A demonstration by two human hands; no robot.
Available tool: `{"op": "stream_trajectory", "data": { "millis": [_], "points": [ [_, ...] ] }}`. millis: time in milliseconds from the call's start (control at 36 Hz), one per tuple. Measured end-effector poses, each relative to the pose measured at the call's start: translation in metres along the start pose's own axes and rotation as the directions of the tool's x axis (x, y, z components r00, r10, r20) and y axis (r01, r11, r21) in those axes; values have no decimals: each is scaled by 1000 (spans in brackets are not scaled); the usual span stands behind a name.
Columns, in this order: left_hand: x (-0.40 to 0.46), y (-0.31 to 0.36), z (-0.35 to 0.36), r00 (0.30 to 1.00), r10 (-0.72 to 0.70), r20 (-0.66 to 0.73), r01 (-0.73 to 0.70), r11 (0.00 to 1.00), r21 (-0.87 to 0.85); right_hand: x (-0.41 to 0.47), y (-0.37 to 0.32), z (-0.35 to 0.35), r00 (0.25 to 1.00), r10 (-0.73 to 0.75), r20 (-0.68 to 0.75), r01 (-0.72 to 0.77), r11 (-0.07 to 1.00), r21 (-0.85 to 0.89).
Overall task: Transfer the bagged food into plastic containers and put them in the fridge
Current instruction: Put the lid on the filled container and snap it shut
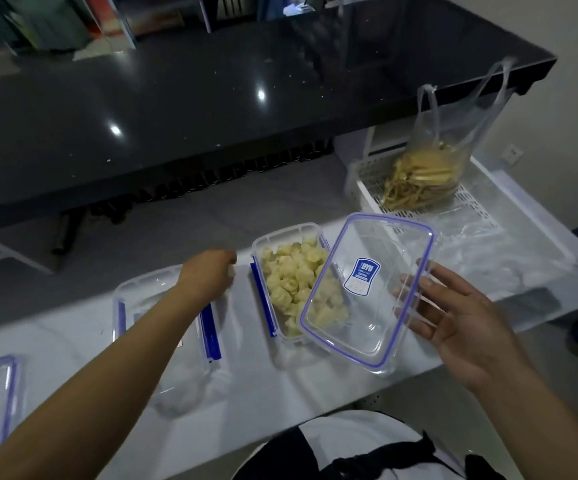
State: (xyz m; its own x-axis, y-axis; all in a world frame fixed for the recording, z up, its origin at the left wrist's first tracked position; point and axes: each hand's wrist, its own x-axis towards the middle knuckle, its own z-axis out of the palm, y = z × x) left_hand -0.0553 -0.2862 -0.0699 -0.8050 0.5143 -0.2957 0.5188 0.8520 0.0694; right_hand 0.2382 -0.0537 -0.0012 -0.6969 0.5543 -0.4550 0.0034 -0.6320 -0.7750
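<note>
Clear plastic makes up nearly everything on the white counter (315, 410). Nearest, the right hand (454, 320) holds a blue-rimmed lid (367, 292) by its right edge, fingers spread along the rim, thumb side hidden. The lid hangs tilted, its left end already over the filled container (280, 271) of pale yellow dumpling-like pieces, which sits just left of the grip with its long axis running away from the person. That axis roughly matches the lid's, so seating it looks like a short leftward shift and a levelling. The left hand (211, 275), fingers curled under, rests between that container and an empty container (135, 292) further left; what it grips I cannot tell. Farther right, a bag of yellow strips (426, 168) stands in a white perforated tray (367, 188).
</note>
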Motion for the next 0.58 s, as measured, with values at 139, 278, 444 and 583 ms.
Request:
{"op": "stream_trajectory", "data": {
  "millis": [139,278,444,583],
  "points": [
    [-12,21,-28,972,77,-221,-151,928,-340,1,2,-9,999,9,-41,-9,1000,17],
    [-12,62,-39,963,205,-176,-257,895,-364,3,2,-8,999,27,-35,-26,999,23],
    [-33,95,-47,972,221,84,5,339,-941,12,-11,-5,995,70,70,-73,997,40],
    [-65,85,-50,840,503,206,251,-21,-968,20,-18,4,980,148,133,-136,986,-93]
  ]
}}
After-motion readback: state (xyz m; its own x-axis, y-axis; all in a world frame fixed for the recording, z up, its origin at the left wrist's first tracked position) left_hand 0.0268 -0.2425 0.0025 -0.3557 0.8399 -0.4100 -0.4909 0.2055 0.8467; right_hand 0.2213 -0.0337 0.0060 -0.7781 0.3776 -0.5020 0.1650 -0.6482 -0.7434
